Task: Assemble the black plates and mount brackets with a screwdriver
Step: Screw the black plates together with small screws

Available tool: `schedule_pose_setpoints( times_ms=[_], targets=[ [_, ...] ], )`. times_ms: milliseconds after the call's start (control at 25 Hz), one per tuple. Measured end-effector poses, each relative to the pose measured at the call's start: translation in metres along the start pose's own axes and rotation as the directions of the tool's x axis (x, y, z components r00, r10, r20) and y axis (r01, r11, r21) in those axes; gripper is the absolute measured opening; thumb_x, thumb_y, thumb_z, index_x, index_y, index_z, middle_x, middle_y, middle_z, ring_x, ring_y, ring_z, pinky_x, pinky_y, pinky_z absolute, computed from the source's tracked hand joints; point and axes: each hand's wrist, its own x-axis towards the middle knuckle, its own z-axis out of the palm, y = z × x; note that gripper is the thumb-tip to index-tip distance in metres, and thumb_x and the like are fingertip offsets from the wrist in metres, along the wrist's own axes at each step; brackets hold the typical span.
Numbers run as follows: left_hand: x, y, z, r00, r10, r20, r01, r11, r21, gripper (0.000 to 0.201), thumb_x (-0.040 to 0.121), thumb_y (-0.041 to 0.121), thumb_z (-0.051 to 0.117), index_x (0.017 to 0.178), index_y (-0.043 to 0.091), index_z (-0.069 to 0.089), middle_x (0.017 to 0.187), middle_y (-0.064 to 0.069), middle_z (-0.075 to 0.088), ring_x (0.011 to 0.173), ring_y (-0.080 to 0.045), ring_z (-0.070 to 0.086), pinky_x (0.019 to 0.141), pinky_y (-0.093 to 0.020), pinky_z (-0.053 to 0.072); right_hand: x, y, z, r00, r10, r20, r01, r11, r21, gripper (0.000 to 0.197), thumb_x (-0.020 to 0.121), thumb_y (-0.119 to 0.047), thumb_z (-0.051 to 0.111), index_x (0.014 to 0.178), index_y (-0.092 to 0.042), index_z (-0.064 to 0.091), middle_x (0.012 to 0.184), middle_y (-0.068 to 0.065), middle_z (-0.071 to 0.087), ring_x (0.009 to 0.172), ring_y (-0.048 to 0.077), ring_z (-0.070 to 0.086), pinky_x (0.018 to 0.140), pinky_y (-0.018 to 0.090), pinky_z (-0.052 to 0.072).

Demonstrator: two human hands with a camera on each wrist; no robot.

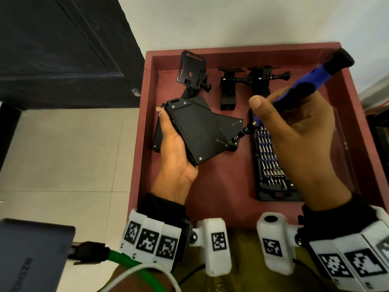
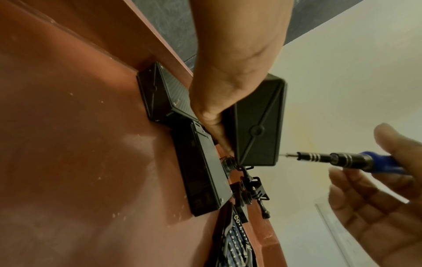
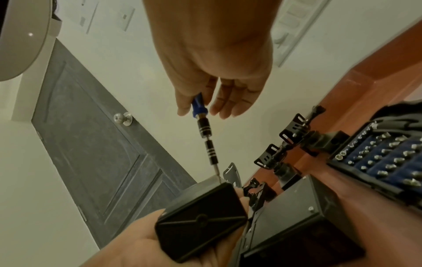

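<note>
Screwdriver tip point(image 1: 233, 140) sits right at the held plate's corner screw!
Left hand point(image 1: 174, 150) clasps the black plate point(image 1: 195, 131) above the red tray point(image 1: 212, 199); right hand point(image 1: 294, 131) pinches the blue screwdriver point(image 1: 311, 83), bit case point(image 1: 271, 165) just beneath it, brackets point(image 1: 229, 87) beyond.

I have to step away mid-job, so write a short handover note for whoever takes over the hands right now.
Left hand grips a flat black rectangular plate, lifted above the red wooden tray.
Right hand holds the blue-handled screwdriver, tip at the plate's corner screw.
More black plates and three black mount brackets lie in the tray, beside the open bit case.
Done: cannot tell.
Left: that screw, then the brackets.
</note>
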Motion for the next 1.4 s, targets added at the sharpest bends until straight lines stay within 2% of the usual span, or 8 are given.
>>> schedule_pose_setpoints(
  times_ms=[160, 280, 520, 760, 920, 1040, 1200, 1400],
  targets=[
    [0.000, 0.000, 0.000, 1.000, 0.000, 0.006, 0.000, 1.000, -0.002, 0.076, 0.093, 0.067, 0.018, 0.129, 0.014, 0.057, 0.123, -0.014, 0.065, 0.104, -0.025, 0.066, 0.081, -0.037, 0.058, -0.005, -0.007, 0.002, 0.999, -0.042, 0.015, 0.042, 0.999, -0.034, 0.037, 0.075, -0.028, 0.078, 0.080, 0.003, 0.058, 0.070, 0.005, 0.063, 0.058, 0.015, 0.058, 0.058, 0.019, 0.047],
    [0.001, 0.000, 0.000, 1.000, -0.008, 0.007, 0.008, 1.000, -0.003, 0.078, 0.091, 0.069, 0.019, 0.131, 0.014, 0.056, 0.123, -0.014, 0.065, 0.108, -0.027, 0.066, 0.081, -0.039, 0.058, -0.004, -0.009, 0.004, 0.994, -0.030, 0.104, 0.021, 0.996, 0.084, 0.033, 0.081, -0.011, 0.073, 0.099, -0.017, 0.046, 0.081, 0.001, 0.062, 0.051, 0.026, 0.052, 0.047, 0.022, 0.048],
    [0.002, 0.000, 0.000, 1.000, 0.010, -0.005, -0.010, 1.000, 0.006, 0.077, 0.092, 0.068, 0.021, 0.132, 0.012, 0.056, 0.123, -0.015, 0.066, 0.100, -0.024, 0.068, 0.077, -0.036, 0.059, 0.002, -0.008, -0.005, 0.933, 0.003, 0.360, -0.108, 0.956, 0.271, 0.028, 0.087, 0.004, 0.051, 0.107, -0.014, 0.051, 0.090, 0.005, 0.061, 0.049, 0.012, 0.057, 0.050, 0.022, 0.049],
    [0.000, 0.000, -0.001, 1.000, 0.002, -0.019, -0.002, 1.000, 0.007, 0.077, 0.091, 0.069, 0.022, 0.132, 0.013, 0.057, 0.123, -0.015, 0.065, 0.109, -0.028, 0.065, 0.084, -0.042, 0.057, 0.007, -0.010, -0.020, 0.934, 0.019, 0.358, -0.078, 0.985, 0.153, 0.025, 0.075, -0.014, 0.073, 0.090, -0.006, 0.055, 0.076, 0.015, 0.065, 0.051, 0.016, 0.064, 0.052, 0.022, 0.053],
    [-0.001, 0.001, 0.001, 1.000, 0.000, -0.018, 0.000, 1.000, 0.004, 0.075, 0.092, 0.068, 0.020, 0.128, 0.014, 0.059, 0.120, -0.014, 0.067, 0.105, -0.026, 0.067, 0.086, -0.042, 0.057, 0.006, -0.006, -0.016, 0.966, -0.043, 0.257, 0.059, 0.997, -0.055, 0.034, 0.073, -0.032, 0.078, 0.080, -0.026, 0.045, 0.066, 0.000, 0.054, 0.053, 0.015, 0.053, 0.053, 0.017, 0.047],
    [-0.001, 0.001, 0.002, 1.000, -0.005, -0.016, 0.005, 1.000, 0.002, 0.076, 0.092, 0.068, 0.020, 0.129, 0.013, 0.058, 0.121, -0.014, 0.067, 0.101, -0.025, 0.068, 0.076, -0.037, 0.060, 0.005, -0.005, -0.011, 0.956, -0.080, 0.281, 0.087, 0.996, -0.012, 0.030, 0.078, -0.021, 0.075, 0.093, -0.026, 0.049, 0.072, -0.014, 0.051, 0.050, 0.011, 0.042, 0.050, 0.014, 0.041],
    [-0.001, 0.002, 0.002, 1.000, -0.012, -0.018, 0.012, 1.000, 0.005, 0.076, 0.091, 0.069, 0.021, 0.128, 0.015, 0.059, 0.119, -0.013, 0.068, 0.101, -0.025, 0.068, 0.071, -0.034, 0.060, 0.003, -0.013, -0.015, 0.917, 0.013, 0.399, -0.047, 0.996, 0.075, 0.006, 0.084, -0.011, 0.067, 0.085, -0.013, 0.061, 0.067, 0.002, 0.058, 0.052, 0.006, 0.049, 0.052, 0.010, 0.039],
    [-0.003, 0.004, 0.002, 1.000, -0.006, -0.020, 0.006, 1.000, 0.006, 0.076, 0.092, 0.068, 0.021, 0.129, 0.014, 0.059, 0.120, -0.013, 0.067, 0.100, -0.025, 0.067, 0.085, -0.042, 0.057, 0.009, -0.015, -0.031, 0.886, 0.054, 0.460, -0.082, 0.996, 0.041, 0.012, 0.083, -0.016, 0.067, 0.091, -0.007, 0.064, 0.069, 0.006, 0.065, 0.053, 0.006, 0.059, 0.050, 0.011, 0.043]
  ],
)
